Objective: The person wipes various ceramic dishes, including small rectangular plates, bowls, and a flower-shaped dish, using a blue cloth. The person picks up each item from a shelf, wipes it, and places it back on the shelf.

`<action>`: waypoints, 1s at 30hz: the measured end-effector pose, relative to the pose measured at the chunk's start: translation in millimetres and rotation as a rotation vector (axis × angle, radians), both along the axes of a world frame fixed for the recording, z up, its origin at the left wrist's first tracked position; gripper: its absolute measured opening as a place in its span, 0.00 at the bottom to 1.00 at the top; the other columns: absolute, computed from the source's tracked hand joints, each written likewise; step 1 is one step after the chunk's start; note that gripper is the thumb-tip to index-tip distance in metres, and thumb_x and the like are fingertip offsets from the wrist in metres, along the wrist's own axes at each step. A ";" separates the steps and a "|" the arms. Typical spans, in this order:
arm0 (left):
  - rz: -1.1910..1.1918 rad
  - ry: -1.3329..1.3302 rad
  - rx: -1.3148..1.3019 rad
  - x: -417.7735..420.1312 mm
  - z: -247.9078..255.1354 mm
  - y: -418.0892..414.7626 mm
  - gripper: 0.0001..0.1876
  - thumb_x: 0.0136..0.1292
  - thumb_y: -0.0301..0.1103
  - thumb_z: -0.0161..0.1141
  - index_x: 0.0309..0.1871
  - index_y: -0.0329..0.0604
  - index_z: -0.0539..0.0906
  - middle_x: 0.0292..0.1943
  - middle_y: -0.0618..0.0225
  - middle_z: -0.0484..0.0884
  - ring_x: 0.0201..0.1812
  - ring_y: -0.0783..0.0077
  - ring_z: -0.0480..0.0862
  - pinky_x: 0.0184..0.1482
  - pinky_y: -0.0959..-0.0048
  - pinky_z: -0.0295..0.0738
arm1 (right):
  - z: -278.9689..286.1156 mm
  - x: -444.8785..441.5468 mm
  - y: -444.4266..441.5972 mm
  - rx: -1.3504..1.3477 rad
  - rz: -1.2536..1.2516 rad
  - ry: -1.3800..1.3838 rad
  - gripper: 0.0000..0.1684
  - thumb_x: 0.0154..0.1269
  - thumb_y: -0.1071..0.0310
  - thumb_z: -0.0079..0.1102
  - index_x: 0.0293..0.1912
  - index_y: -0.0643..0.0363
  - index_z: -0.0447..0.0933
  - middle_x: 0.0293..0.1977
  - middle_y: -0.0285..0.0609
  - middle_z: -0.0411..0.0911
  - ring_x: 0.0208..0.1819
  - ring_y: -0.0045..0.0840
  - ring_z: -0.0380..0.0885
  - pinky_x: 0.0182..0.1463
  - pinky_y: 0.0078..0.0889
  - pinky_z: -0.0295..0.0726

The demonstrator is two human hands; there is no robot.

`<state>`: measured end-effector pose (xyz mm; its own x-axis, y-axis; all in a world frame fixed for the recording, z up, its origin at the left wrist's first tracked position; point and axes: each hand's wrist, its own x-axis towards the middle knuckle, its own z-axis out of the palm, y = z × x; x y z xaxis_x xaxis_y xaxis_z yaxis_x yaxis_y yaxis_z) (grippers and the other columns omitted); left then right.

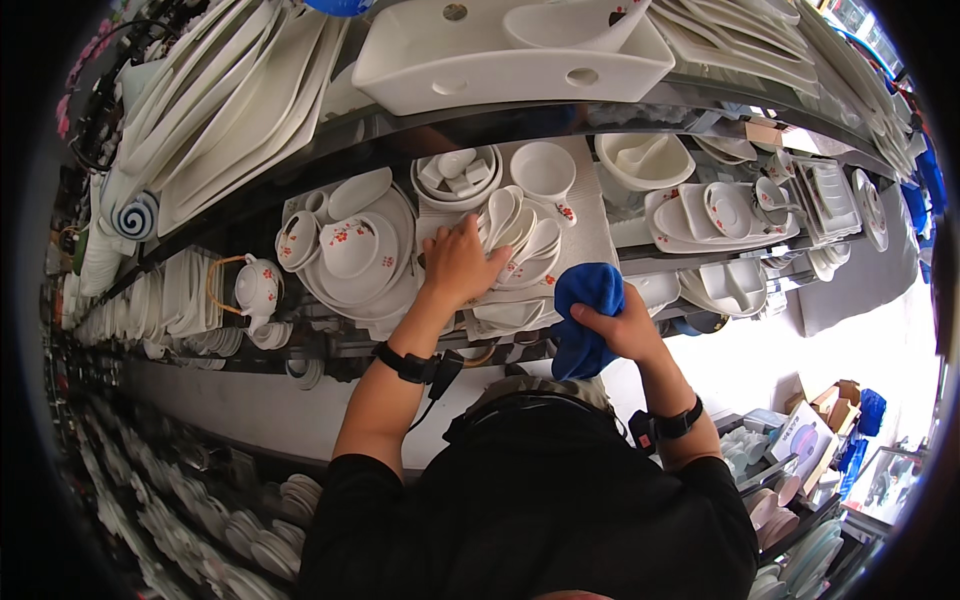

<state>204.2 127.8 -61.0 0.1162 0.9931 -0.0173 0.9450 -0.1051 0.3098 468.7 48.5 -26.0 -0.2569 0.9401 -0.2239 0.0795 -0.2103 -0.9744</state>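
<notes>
My left hand (459, 262) reaches over the shelf, fingers at a group of white ceramic spoons (501, 214); whether it grips one I cannot tell. My right hand (619, 322) is closed on a bunched blue cloth (585, 319) at the shelf's front edge. The spoons lie on plates, some bearing red flowers. Behind them are a white bowl (421, 196) holding small white pieces and a handled white dish (541, 171). To the left of my left hand stand stacked round plates (390, 259) with a small flowered dish (350, 244) on top.
Large leaning plates (247, 97) and a rectangular white dish (510, 75) stand on the upper shelf. A teapot (257, 286) with a looped handle is at left. Trays and saucers (727, 210) fill the shelf at right. More stacked dishes (281, 540) and boxes (806, 439) lie behind me.
</notes>
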 end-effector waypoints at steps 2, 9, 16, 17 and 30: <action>-0.017 -0.014 -0.041 -2.0 1.2 3.9 0.39 0.64 0.58 0.63 0.67 0.31 0.71 0.54 0.44 0.85 0.55 0.44 0.81 0.59 0.44 0.65 | -4.1 -2.1 0.2 -0.003 0.001 0.011 0.21 0.62 0.65 0.72 0.53 0.64 0.82 0.41 0.41 0.87 0.42 0.22 0.83 0.51 0.30 0.81; -0.092 -0.134 -0.054 -17.5 -8.5 12.9 0.33 0.70 0.53 0.59 0.67 0.34 0.72 0.45 0.44 0.88 0.49 0.43 0.86 0.60 0.47 0.67 | -9.5 -2.4 -0.7 -0.005 0.016 -0.008 0.22 0.62 0.65 0.73 0.54 0.64 0.82 0.42 0.41 0.87 0.44 0.23 0.83 0.52 0.30 0.81; -0.041 -0.160 -0.145 -10.7 14.8 17.6 0.32 0.71 0.51 0.59 0.68 0.35 0.72 0.50 0.42 0.86 0.55 0.40 0.84 0.59 0.52 0.75 | -8.3 2.5 -2.4 -0.015 0.011 -0.029 0.23 0.62 0.65 0.72 0.54 0.64 0.81 0.42 0.41 0.87 0.44 0.23 0.84 0.52 0.31 0.81; -0.039 -0.166 -0.152 -10.9 14.8 18.7 0.31 0.71 0.51 0.59 0.68 0.36 0.72 0.51 0.42 0.86 0.56 0.40 0.83 0.59 0.53 0.76 | -7.8 3.0 -2.9 -0.016 0.006 -0.023 0.23 0.62 0.65 0.72 0.54 0.64 0.81 0.42 0.41 0.87 0.43 0.23 0.84 0.52 0.31 0.81; -0.045 -0.147 -0.224 -27.1 18.7 22.8 0.31 0.72 0.51 0.58 0.68 0.35 0.73 0.55 0.41 0.84 0.59 0.40 0.82 0.60 0.55 0.76 | -12.6 15.1 -3.4 -0.066 0.017 -0.007 0.23 0.62 0.66 0.73 0.55 0.65 0.81 0.43 0.39 0.86 0.44 0.22 0.82 0.53 0.30 0.81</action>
